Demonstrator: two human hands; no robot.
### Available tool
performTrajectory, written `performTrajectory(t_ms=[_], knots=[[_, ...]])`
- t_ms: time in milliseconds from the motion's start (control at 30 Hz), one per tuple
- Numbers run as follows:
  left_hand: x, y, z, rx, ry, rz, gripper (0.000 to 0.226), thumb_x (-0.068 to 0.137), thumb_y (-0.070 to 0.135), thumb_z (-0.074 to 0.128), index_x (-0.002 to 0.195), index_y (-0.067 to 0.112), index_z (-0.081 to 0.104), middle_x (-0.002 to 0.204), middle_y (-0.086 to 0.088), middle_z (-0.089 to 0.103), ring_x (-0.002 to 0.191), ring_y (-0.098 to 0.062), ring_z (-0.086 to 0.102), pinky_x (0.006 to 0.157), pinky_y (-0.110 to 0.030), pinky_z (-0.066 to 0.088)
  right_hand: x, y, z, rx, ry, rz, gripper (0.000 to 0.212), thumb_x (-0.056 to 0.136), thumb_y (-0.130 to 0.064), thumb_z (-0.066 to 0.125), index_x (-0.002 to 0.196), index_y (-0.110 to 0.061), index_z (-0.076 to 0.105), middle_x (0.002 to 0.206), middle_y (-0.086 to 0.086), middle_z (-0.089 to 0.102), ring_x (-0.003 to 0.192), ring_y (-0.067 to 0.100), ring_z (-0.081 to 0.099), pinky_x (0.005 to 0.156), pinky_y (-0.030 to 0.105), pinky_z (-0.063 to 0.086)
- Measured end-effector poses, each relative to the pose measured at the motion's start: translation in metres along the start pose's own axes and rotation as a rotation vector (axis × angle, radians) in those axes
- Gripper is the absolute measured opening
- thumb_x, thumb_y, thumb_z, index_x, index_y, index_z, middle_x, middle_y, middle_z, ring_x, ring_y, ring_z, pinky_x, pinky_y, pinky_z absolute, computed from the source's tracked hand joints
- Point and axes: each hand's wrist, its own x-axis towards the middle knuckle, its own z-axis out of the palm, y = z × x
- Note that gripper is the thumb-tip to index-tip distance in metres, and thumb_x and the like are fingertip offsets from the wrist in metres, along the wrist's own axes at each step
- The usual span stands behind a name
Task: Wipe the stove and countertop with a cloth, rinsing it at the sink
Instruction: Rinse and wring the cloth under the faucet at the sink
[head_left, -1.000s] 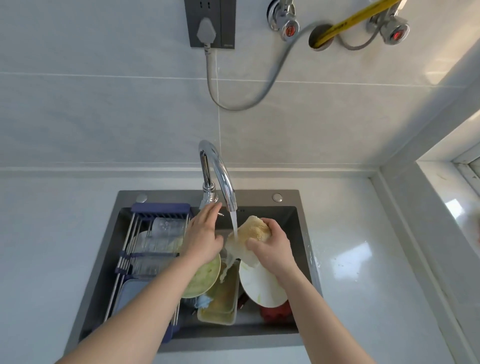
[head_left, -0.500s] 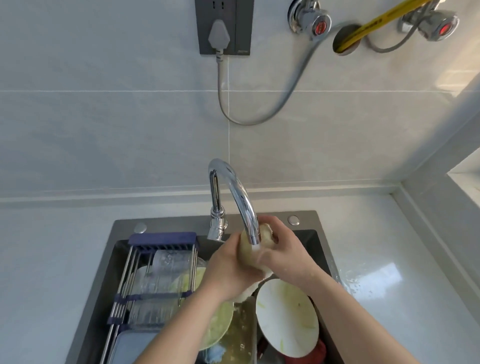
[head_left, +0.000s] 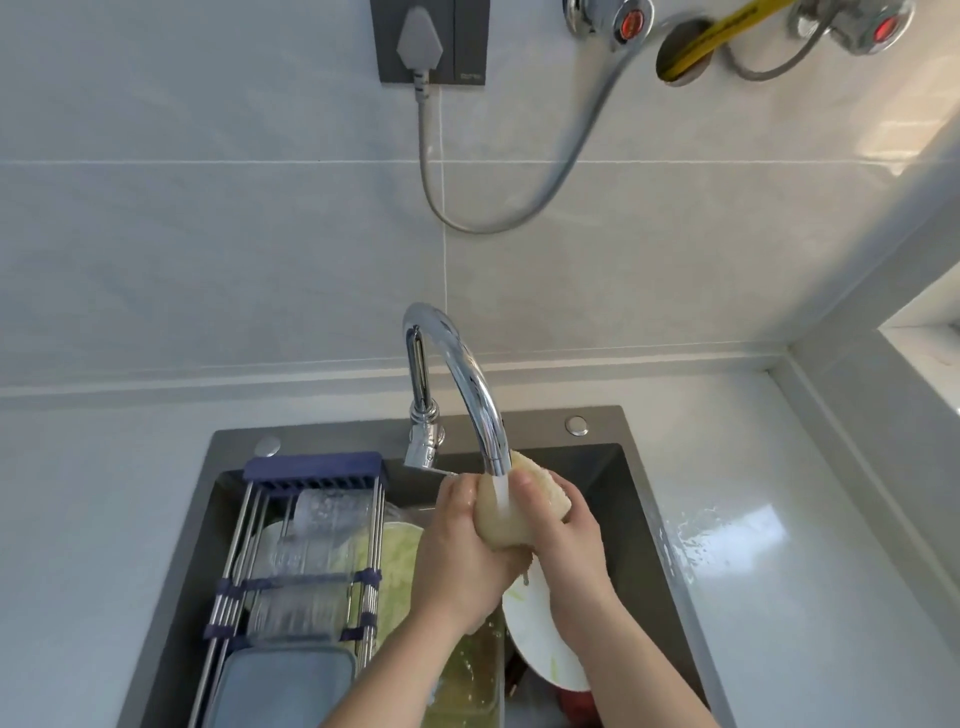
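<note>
Head view, hands: left hand (head_left: 462, 551) and right hand (head_left: 563, 535) both grip the cloth (head_left: 511, 512), bunched between them over the sink (head_left: 631, 499).
Cloth axis: long axis seems to run from low near the palms up and away to the spout; its upper end points at the tap (head_left: 467, 384).
Water: stream lands on the cloth's middle.
Doing it well: I judge it best to knead and turn it under the stream, then wring low in the basin so no more splashes reach the wet bench (head_left: 779, 571).

hands (head_left: 467, 551): 2 | cloth (head_left: 501, 519): 1 | faucet (head_left: 457, 364): 1 | white plate (head_left: 535, 639): 1 | wall valves (head_left: 618, 23): 2
</note>
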Motion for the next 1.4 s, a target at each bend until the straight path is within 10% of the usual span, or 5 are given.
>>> performTrajectory(t_ms=[433, 600, 800, 1100, 1400], knots=[[-0.034, -0.022, -0.008, -0.237, -0.181, 0.023, 0.054, 0.087, 0.041, 0.058, 0.140, 0.050, 0.046, 0.147, 0.029, 0.041, 0.134, 0.010, 0.042, 0.101, -0.010, 0.040, 0.004, -0.014, 0.027, -0.438, 0.071, 0.044, 0.019, 0.089, -0.037, 0.069, 0.070, -0.034, 0.067, 0.069, -0.014, 0.066, 0.074, 0.011, 0.064, 0.070, 0.025, 0.055], [0.004, -0.004, -0.015, -0.572, 0.084, -0.253, 0.043, 0.107, 0.053, 0.037, 0.136, 0.031, 0.060, 0.146, 0.011, 0.051, 0.138, -0.008, 0.046, 0.116, -0.035, 0.037, 0.014, -0.022, 0.025, -0.443, 0.054, -0.180, 0.033, 0.097, -0.032, 0.065, 0.072, -0.011, 0.066, 0.063, 0.004, 0.061, 0.060, 0.020, 0.055, 0.050, 0.020, 0.043], [0.004, 0.005, -0.004, -0.655, 0.128, -0.281, 0.044, 0.105, 0.056, 0.033, 0.130, 0.034, 0.062, 0.134, 0.010, 0.059, 0.123, -0.009, 0.056, 0.112, -0.045, 0.044, 0.011, -0.024, 0.031, -0.100, 0.184, -0.103, 0.083, 0.075, -0.070, 0.064, 0.073, 0.012, 0.053, 0.062, 0.013, 0.046, 0.057, 0.019, 0.042, 0.059, 0.035, 0.037], [-0.018, -0.006, 0.014, -0.641, 0.044, -0.227, 0.053, 0.101, 0.062, 0.033, 0.141, 0.034, 0.053, 0.132, 0.011, 0.065, 0.122, -0.003, 0.061, 0.104, -0.029, 0.049, 0.021, -0.015, 0.029, -0.246, 0.170, -0.155, 0.046, 0.097, -0.028, 0.068, 0.060, -0.002, 0.057, 0.055, 0.007, 0.051, 0.054, 0.019, 0.045, 0.058, 0.036, 0.040], [-0.018, 0.020, 0.003, -0.668, -0.161, -0.331, 0.041, 0.104, 0.058, 0.039, 0.127, 0.037, 0.066, 0.117, 0.016, 0.074, 0.107, -0.002, 0.070, 0.087, -0.021, 0.055, 0.023, -0.006, -0.001, -0.063, -0.019, 0.160, 0.056, 0.072, -0.080, 0.054, 0.108, -0.039, 0.068, 0.120, 0.006, 0.070, 0.116, 0.028, 0.064, 0.107, 0.055, 0.047]])
